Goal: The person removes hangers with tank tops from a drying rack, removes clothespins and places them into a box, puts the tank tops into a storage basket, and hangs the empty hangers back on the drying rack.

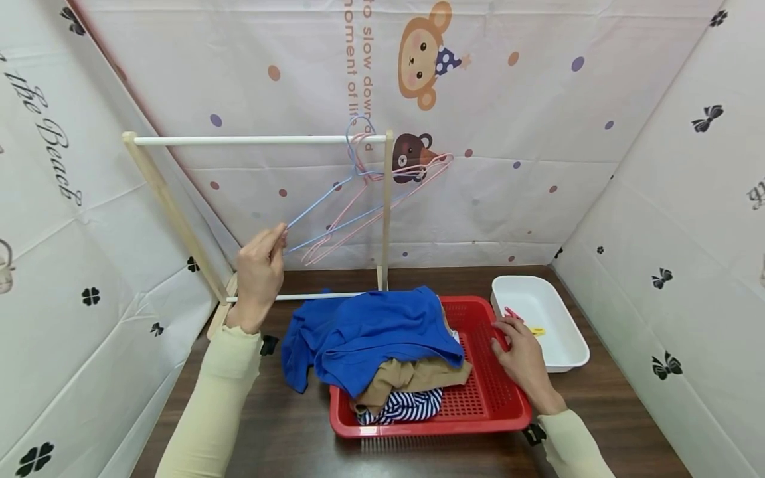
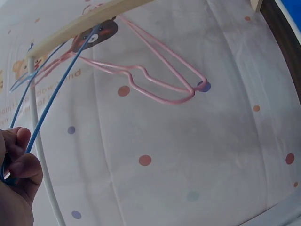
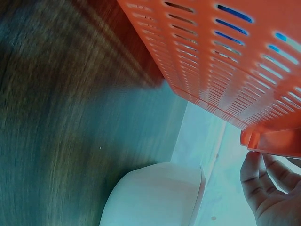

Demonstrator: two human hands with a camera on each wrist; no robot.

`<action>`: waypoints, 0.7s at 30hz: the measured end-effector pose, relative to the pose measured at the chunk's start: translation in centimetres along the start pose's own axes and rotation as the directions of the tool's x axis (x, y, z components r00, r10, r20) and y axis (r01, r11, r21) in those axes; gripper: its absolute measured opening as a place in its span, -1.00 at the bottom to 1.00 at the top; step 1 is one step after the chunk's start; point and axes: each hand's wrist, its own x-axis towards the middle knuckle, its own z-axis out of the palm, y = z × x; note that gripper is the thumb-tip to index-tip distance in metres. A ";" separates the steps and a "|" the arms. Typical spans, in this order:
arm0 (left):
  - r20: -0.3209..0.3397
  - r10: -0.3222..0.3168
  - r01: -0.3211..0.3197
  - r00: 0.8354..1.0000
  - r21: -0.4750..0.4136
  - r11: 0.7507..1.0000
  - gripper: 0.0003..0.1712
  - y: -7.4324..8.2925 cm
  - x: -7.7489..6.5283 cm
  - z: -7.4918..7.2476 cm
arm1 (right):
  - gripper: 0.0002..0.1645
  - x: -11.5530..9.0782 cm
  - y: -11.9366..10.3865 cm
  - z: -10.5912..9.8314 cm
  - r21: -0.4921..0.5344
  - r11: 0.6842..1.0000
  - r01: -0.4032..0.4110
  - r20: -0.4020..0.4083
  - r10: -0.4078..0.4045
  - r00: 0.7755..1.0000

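My left hand (image 1: 261, 265) pinches one end of a blue clothes hanger (image 1: 319, 201), whose hook loops over the right end of the rack's white top bar (image 1: 251, 141). Pink hangers (image 1: 343, 219) hang beside it, near the wooden post. In the left wrist view, thumb and fingers curl round the blue hanger (image 2: 55, 96). My right hand (image 1: 526, 358) rests at the right rim of a red basket (image 1: 430, 430), with relaxed fingers; the right wrist view has the fingertips right at the rim. A blue garment (image 1: 382, 338) lies over the basket, above a tan garment (image 1: 412, 376) and a striped one (image 1: 403, 406).
Behind the right hand stands a white tub (image 1: 562, 332) with a red clothespin (image 1: 511, 313) and a yellow one (image 1: 537, 331) in it. The rack's wooden posts (image 1: 386, 219) stand behind the basket. Printed cloth walls (image 1: 508, 219) enclose the brown table (image 1: 287, 431).
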 end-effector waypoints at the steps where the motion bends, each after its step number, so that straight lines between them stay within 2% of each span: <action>1: 0.005 0.002 -0.002 1.000 0.000 1.000 -0.80 0.0 0.0 0.0 | -0.61 0.0 0.0 0.0 0.002 1.000 0.000 0.001 0.000 1.000; 3: 0.009 0.004 -0.004 1.000 0.001 1.000 -0.79 -0.1 0.0 0.1 | -0.61 0.0 0.1 0.0 0.003 1.000 -0.001 0.003 0.001 1.000; 7: 0.075 0.012 -0.015 0.997 0.047 0.999 -0.77 -0.1 0.0 0.1 | -0.60 -0.1 0.0 0.0 0.009 1.000 -0.010 0.010 0.010 1.000; 11: 0.128 0.018 -0.025 0.992 0.053 0.998 -0.78 -0.1 -0.3 0.4 | -0.60 -0.1 0.0 0.0 0.013 1.000 -0.018 0.016 0.018 1.000; 15: 0.114 0.006 -0.008 0.993 0.019 1.000 -0.79 -0.4 -0.8 0.8 | -0.59 0.0 0.0 0.0 0.013 1.000 -0.026 0.023 0.026 0.999; 21: 0.125 -0.052 0.045 0.991 0.057 0.997 -0.74 -0.4 -1.2 1.1 | -0.60 0.0 0.1 -0.1 0.017 0.999 -0.032 0.018 0.031 0.999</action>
